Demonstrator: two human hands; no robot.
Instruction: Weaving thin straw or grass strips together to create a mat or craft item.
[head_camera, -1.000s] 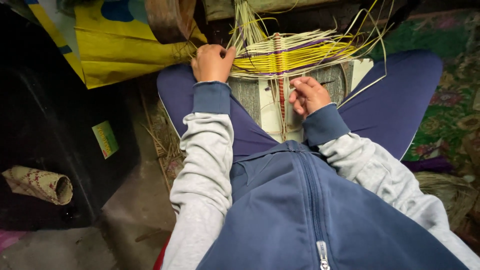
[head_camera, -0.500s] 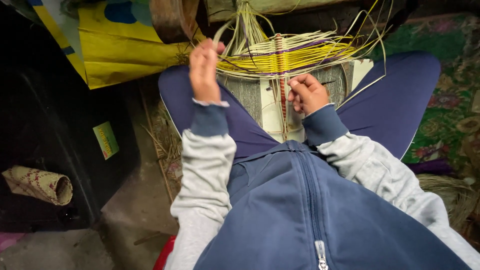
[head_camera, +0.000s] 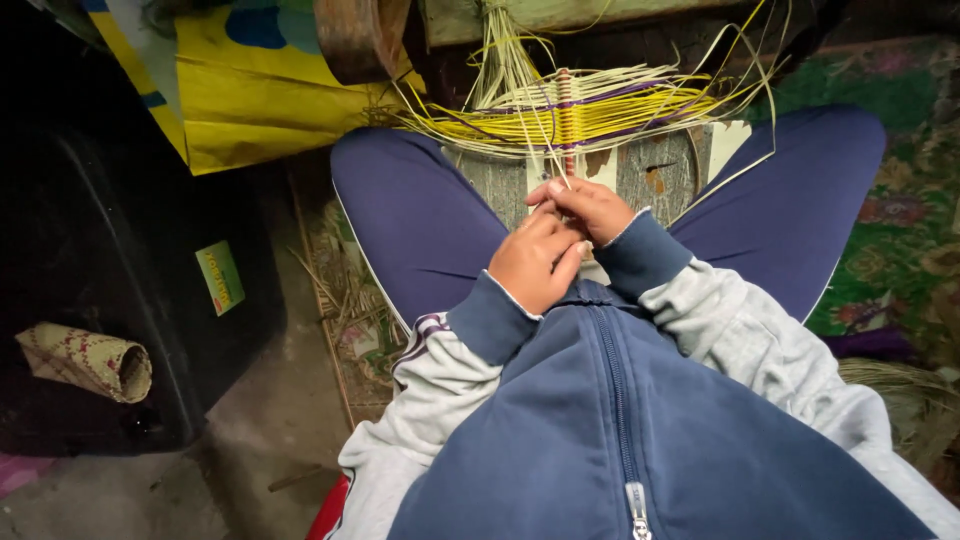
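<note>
Left hand (head_camera: 538, 262) and right hand (head_camera: 590, 208) meet over the lap, fingers pinched together on thin pale straw strands (head_camera: 548, 158); exactly which hand holds which strand is unclear. The strands run up and away from the body into the yellow-and-purple woven band (head_camera: 575, 112) on the wooden block (head_camera: 640, 170). The band's long axis lies left to right. Risk: a hard tug could snap a strand or loosen the weave.

Dim light falls on a bare grey floor (head_camera: 250, 420). A yellow sack (head_camera: 260, 100) leans up left of the fingers; a green patterned rug (head_camera: 900, 200) lies right; a rolled mat (head_camera: 85, 360) rests far left.
</note>
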